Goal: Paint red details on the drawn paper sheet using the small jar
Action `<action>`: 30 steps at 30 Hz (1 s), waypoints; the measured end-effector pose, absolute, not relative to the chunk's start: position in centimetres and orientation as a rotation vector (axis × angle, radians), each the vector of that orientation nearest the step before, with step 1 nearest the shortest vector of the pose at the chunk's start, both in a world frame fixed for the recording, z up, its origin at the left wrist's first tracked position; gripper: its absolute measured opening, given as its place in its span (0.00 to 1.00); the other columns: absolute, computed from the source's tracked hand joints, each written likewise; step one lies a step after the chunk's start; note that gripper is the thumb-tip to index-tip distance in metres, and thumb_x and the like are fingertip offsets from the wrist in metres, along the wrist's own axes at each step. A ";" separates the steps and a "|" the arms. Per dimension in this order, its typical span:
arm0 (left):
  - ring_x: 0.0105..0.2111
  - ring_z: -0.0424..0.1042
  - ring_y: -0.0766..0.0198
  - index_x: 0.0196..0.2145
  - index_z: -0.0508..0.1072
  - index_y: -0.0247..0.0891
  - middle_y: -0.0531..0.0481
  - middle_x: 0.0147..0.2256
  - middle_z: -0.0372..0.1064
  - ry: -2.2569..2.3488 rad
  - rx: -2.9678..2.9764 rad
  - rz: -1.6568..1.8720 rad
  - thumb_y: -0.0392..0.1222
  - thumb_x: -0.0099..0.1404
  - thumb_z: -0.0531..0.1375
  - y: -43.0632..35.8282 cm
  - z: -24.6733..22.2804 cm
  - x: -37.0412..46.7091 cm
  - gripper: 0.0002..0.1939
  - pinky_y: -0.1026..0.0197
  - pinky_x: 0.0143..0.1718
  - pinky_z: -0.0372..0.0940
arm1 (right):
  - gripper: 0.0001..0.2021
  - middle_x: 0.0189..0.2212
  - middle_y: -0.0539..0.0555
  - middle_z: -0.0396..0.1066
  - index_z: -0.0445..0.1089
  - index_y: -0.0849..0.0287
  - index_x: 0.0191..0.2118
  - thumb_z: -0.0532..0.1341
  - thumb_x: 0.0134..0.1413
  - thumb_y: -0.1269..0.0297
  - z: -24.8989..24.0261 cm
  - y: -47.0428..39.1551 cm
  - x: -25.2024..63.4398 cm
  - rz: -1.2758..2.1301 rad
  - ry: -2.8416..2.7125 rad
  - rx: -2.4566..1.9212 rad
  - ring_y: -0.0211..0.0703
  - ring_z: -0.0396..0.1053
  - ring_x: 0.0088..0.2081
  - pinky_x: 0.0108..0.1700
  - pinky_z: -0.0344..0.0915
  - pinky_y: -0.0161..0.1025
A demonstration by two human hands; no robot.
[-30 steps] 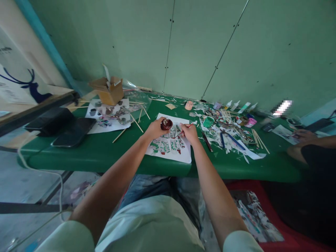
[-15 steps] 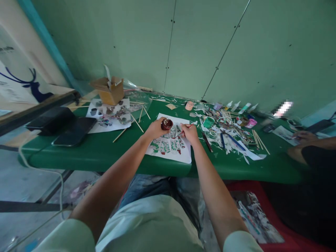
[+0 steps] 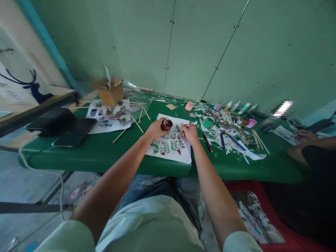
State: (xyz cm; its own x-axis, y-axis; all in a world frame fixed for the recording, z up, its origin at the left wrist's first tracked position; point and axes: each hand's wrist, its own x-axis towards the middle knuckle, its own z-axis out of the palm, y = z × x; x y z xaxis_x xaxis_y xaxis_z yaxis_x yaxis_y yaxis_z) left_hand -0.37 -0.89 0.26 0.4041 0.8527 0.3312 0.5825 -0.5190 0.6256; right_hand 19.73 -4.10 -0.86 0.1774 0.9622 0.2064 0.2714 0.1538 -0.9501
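Hardly anything has moved since the earlier frame: the brush (image 3: 180, 134) seems to have shifted very slightly, and the jar (image 3: 166, 125) hangs where it was. From my end of the feed I have the left hand (image 3: 155, 130) with its fingers curled round that jar, open and dark red inside, over the upper left part of the paper sheet (image 3: 186, 156). At the right hand (image 3: 190, 133) the fingers are pinched together on the brush, its tip angled down and left over the sheet; I cannot tell whether it touches. The sheet lies on the green surface (image 3: 105, 148), between and below the hands. As for progress, I judge the colouring to be partway: green patches (image 3: 155, 145) spread across many of the printed shapes, while the dark red patches (image 3: 179, 151) show clearly only at a few lower ends. Plenty of white remains inside the shapes, so I take the red to be the less finished colour, though the upper shapes are partly hidden from me by the hands and jar. Off to the right, a green pot (image 3: 208, 122) stands among paper scraps (image 3: 231, 144), well apart from the sheet.
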 end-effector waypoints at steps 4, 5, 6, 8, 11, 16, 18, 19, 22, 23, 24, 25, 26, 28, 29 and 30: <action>0.41 0.69 0.52 0.47 0.62 0.42 0.45 0.41 0.69 1.232 2.245 0.880 0.50 0.45 0.63 -0.8 0.3 -0.3 0.31 0.57 0.36 0.60 | 0.19 0.06 0.46 0.57 0.61 0.58 0.15 0.58 0.48 0.53 -0.8 -4.1 19.7 0.800 -1.316 -1.346 0.33 0.54 0.10 0.16 0.55 0.32; 0.41 0.69 0.51 0.47 0.62 0.42 0.45 0.41 0.69 1.233 2.245 0.880 0.50 0.45 0.63 -0.8 0.3 -0.3 0.31 0.57 0.36 0.60 | 0.19 0.06 0.46 0.57 0.62 0.58 0.15 0.58 0.48 0.53 -0.7 -4.1 19.7 0.804 -1.301 -1.352 0.33 0.54 0.10 0.16 0.55 0.32; 0.41 0.69 0.51 0.48 0.62 0.42 0.44 0.41 0.69 1.233 2.246 0.879 0.50 0.45 0.63 -0.8 0.3 -0.3 0.32 0.57 0.36 0.60 | 0.19 0.06 0.46 0.57 0.62 0.58 0.15 0.58 0.47 0.53 -0.7 -4.1 19.6 0.812 -1.279 -1.357 0.33 0.54 0.10 0.16 0.55 0.32; 0.41 0.69 0.51 0.48 0.62 0.42 0.44 0.41 0.69 1.233 2.249 0.873 0.51 0.45 0.63 -0.8 0.3 -0.3 0.32 0.57 0.37 0.60 | 0.18 0.06 0.46 0.57 0.61 0.58 0.15 0.59 0.47 0.53 -0.7 -4.1 19.6 0.844 -1.224 -1.358 0.33 0.54 0.10 0.16 0.56 0.33; 0.41 0.69 0.52 0.48 0.62 0.42 0.44 0.42 0.69 1.233 2.256 0.867 0.52 0.46 0.63 -0.8 0.2 -0.4 0.32 0.57 0.36 0.60 | 0.19 0.06 0.46 0.57 0.61 0.58 0.15 0.58 0.47 0.52 -0.7 -4.1 19.6 0.853 -1.223 -1.354 0.33 0.54 0.10 0.16 0.57 0.33; 0.41 0.69 0.52 0.47 0.62 0.42 0.45 0.41 0.69 1.229 2.257 0.877 0.51 0.45 0.63 -0.8 0.2 -0.4 0.31 0.57 0.36 0.60 | 0.19 0.06 0.46 0.57 0.62 0.59 0.15 0.58 0.48 0.53 -0.8 -4.1 19.7 0.767 -1.341 -1.365 0.33 0.55 0.10 0.16 0.56 0.32; 0.41 0.69 0.52 0.47 0.62 0.42 0.45 0.41 0.69 1.231 2.254 0.881 0.51 0.45 0.63 -0.8 0.2 -0.4 0.31 0.57 0.37 0.60 | 0.19 0.07 0.46 0.57 0.61 0.58 0.15 0.58 0.48 0.52 -0.8 -4.1 19.7 0.776 -1.306 -1.374 0.33 0.55 0.10 0.17 0.56 0.32; 0.41 0.69 0.52 0.47 0.62 0.42 0.45 0.41 0.69 1.237 2.253 0.881 0.50 0.45 0.63 -0.8 0.2 -0.4 0.31 0.57 0.37 0.60 | 0.19 0.07 0.46 0.57 0.61 0.58 0.15 0.57 0.48 0.52 -0.8 -4.1 19.7 0.788 -1.288 -1.374 0.33 0.55 0.10 0.17 0.57 0.32; 0.41 0.69 0.51 0.48 0.62 0.42 0.45 0.41 0.69 1.245 2.252 0.874 0.50 0.45 0.63 -0.9 0.3 -0.4 0.31 0.57 0.36 0.60 | 0.19 0.07 0.46 0.57 0.61 0.58 0.15 0.57 0.48 0.52 -0.8 -4.1 19.7 0.800 -1.305 -1.376 0.33 0.55 0.10 0.16 0.56 0.32; 0.41 0.69 0.51 0.48 0.62 0.42 0.45 0.41 0.69 1.242 2.250 0.869 0.50 0.45 0.63 -0.9 0.3 -0.4 0.31 0.57 0.35 0.60 | 0.19 0.06 0.46 0.57 0.61 0.58 0.15 0.57 0.48 0.52 -0.9 -4.1 19.7 0.792 -1.323 -1.379 0.33 0.55 0.10 0.16 0.56 0.32; 0.41 0.69 0.51 0.48 0.62 0.42 0.45 0.41 0.69 1.240 2.247 0.865 0.50 0.46 0.63 -0.9 0.3 -0.4 0.31 0.57 0.35 0.60 | 0.19 0.07 0.46 0.57 0.61 0.58 0.15 0.57 0.48 0.52 -0.9 -4.1 19.7 0.784 -1.333 -1.383 0.33 0.55 0.10 0.16 0.56 0.32; 0.41 0.69 0.52 0.47 0.62 0.42 0.45 0.41 0.69 1.237 2.245 0.861 0.49 0.46 0.63 -0.9 0.4 -0.4 0.31 0.57 0.35 0.60 | 0.19 0.07 0.46 0.57 0.61 0.58 0.15 0.57 0.48 0.52 -0.9 -4.1 19.7 0.781 -1.328 -1.386 0.33 0.54 0.10 0.16 0.56 0.32; 0.41 0.69 0.52 0.47 0.62 0.42 0.45 0.41 0.69 1.235 2.244 0.857 0.49 0.46 0.63 -0.9 0.4 -0.4 0.30 0.57 0.36 0.60 | 0.19 0.07 0.46 0.57 0.61 0.58 0.15 0.57 0.48 0.51 -0.9 -4.1 19.7 0.786 -1.311 -1.385 0.33 0.54 0.10 0.16 0.56 0.32; 0.41 0.69 0.52 0.47 0.62 0.42 0.45 0.41 0.69 1.235 2.245 0.859 0.49 0.46 0.63 -0.9 0.4 -0.4 0.30 0.57 0.36 0.60 | 0.19 0.07 0.46 0.57 0.61 0.58 0.15 0.57 0.48 0.51 -0.8 -4.1 19.7 0.806 -1.280 -1.369 0.33 0.54 0.10 0.16 0.56 0.32; 0.41 0.69 0.52 0.47 0.62 0.42 0.45 0.41 0.69 1.235 2.248 0.862 0.50 0.46 0.63 -0.9 0.4 -0.4 0.31 0.57 0.37 0.60 | 0.19 0.07 0.46 0.57 0.61 0.58 0.15 0.57 0.48 0.51 -0.8 -4.2 19.7 0.812 -1.284 -1.361 0.33 0.54 0.10 0.16 0.56 0.32; 0.41 0.69 0.52 0.47 0.61 0.42 0.45 0.41 0.69 1.234 2.251 0.865 0.50 0.46 0.63 -0.9 0.4 -0.4 0.31 0.57 0.37 0.60 | 0.19 0.07 0.46 0.57 0.61 0.58 0.15 0.57 0.48 0.51 -0.8 -4.2 19.7 0.810 -1.300 -1.355 0.33 0.54 0.10 0.16 0.56 0.32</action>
